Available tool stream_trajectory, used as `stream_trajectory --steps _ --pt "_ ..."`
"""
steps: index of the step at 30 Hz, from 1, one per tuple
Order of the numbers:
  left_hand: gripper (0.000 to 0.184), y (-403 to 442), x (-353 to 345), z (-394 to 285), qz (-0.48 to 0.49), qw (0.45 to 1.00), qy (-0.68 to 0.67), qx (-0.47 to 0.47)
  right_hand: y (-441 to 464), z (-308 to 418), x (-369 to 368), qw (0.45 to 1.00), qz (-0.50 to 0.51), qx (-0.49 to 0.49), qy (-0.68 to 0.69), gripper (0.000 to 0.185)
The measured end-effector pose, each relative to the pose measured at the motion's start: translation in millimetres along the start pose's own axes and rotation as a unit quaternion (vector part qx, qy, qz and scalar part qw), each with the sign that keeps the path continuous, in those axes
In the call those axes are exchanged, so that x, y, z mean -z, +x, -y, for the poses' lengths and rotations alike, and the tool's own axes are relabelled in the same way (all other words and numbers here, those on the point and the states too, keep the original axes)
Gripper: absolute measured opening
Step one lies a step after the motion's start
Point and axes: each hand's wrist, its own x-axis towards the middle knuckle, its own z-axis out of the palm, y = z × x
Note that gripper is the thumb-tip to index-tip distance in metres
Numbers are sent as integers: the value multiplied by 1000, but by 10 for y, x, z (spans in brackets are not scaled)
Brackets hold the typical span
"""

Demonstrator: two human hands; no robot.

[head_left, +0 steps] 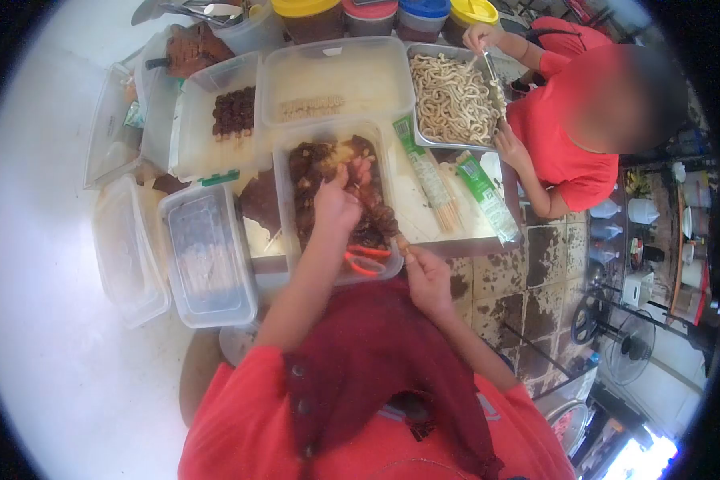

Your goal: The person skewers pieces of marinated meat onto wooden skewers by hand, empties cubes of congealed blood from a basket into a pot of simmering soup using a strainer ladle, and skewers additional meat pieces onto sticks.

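A clear plastic tub (pixel 283 192) of dark marinated meat (pixel 306 180) stands at the table's near edge. My left hand (pixel 338 206) reaches into it, fingers bent down at the meat; what they grip is too small to make out. At the tub's right edge, my right hand (pixel 427 276) is closed on a skewer that carries dark meat (pixel 386 222) near its tip. Orange-handled scissors (pixel 366 261) lie in the tub's near end. Filled meat skewers (pixel 234 114) rest in another clear container (pixel 190 132) at the left.
A co-worker (pixel 564 120) in red holds a skewer over a metal tray (pixel 456 146) of pale coiled pieces (pixel 452 98). Green packets of skewers (pixel 432 184) lie right of the tub. Lidded boxes (pixel 208 252) stand left; colored-lid containers (pixel 370 24) line the back.
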Motion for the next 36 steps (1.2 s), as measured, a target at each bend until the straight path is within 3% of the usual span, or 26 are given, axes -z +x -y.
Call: stream_trajectory --steps 4,16,19,25,28,36 --pt "22 -31 -16 28 19 994 98 -49 -6 91 13 1000 11 -4 -21 19" --pt "20 -127 16 -215 72 969 216 -96 69 340 111 986 125 -16 -108 20" --pt "19 -115 -41 -301 54 953 289 -67 115 447 162 976 159 -24 -147 19" --pt "20 -7 86 -584 148 911 376 88 150 372 275 964 215 -22 -155 21" --pt "21 -22 37 -666 128 890 421 121 127 405 294 967 211 -35 -137 22" --pt "24 74 100 -715 148 883 400 195 85 190 282 978 179 -14 -103 22"
